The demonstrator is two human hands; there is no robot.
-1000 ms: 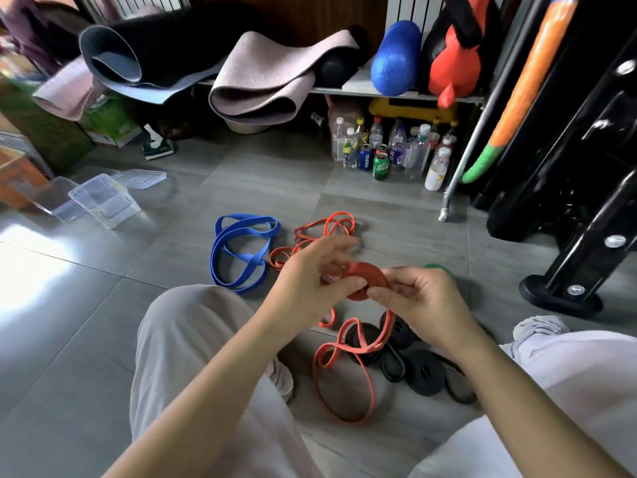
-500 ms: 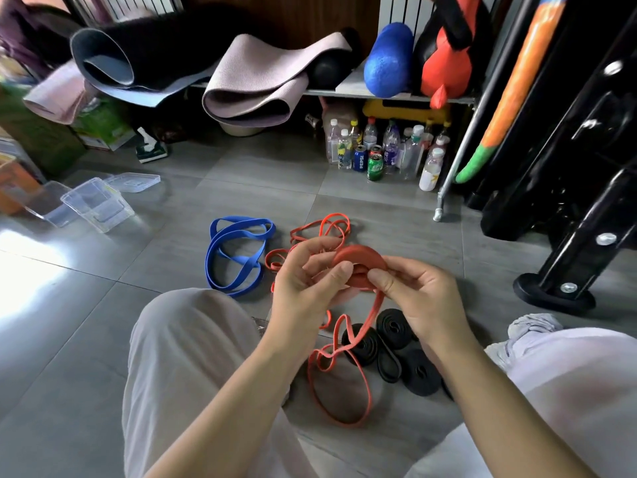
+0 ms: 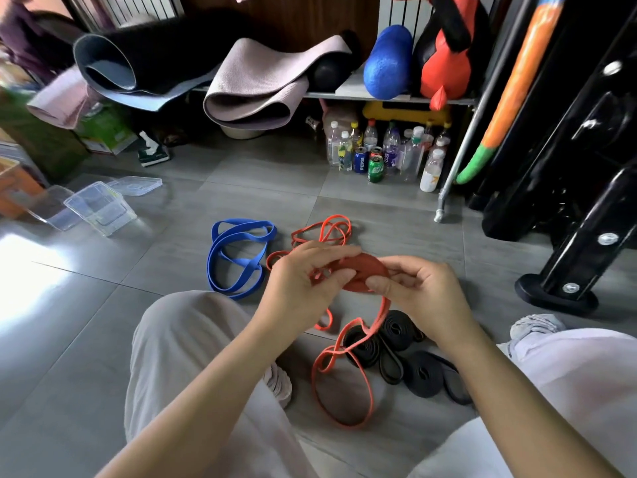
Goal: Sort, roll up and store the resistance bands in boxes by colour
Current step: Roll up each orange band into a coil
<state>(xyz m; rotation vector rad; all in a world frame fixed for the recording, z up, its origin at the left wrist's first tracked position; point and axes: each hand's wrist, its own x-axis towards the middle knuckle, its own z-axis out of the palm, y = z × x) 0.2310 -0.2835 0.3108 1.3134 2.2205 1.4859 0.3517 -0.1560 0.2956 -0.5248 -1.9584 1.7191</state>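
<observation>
Both hands hold a half-rolled orange resistance band above the floor. Its rolled coil (image 3: 364,273) sits between my left hand (image 3: 306,282) and my right hand (image 3: 418,291), each pinching it with thumb and fingers. The band's loose tail (image 3: 339,384) hangs down and loops on the tiles. More orange bands (image 3: 324,232) lie tangled behind my hands. A blue band (image 3: 238,257) lies in loops to the left. Several black bands (image 3: 406,360), rolled and loose, lie under my right forearm. Clear plastic boxes (image 3: 100,208) stand at the far left.
My knees in pale trousers frame the lower view. A low shelf (image 3: 386,96) at the back carries rolled mats, a blue foam roller (image 3: 387,62), and bottles and cans (image 3: 382,157) beneath. A black machine base (image 3: 555,291) stands at the right.
The coil has grown a little and turned flatter between my fingers. The tail on the floor has shortened and drawn closer. The camera has tilted slightly.
</observation>
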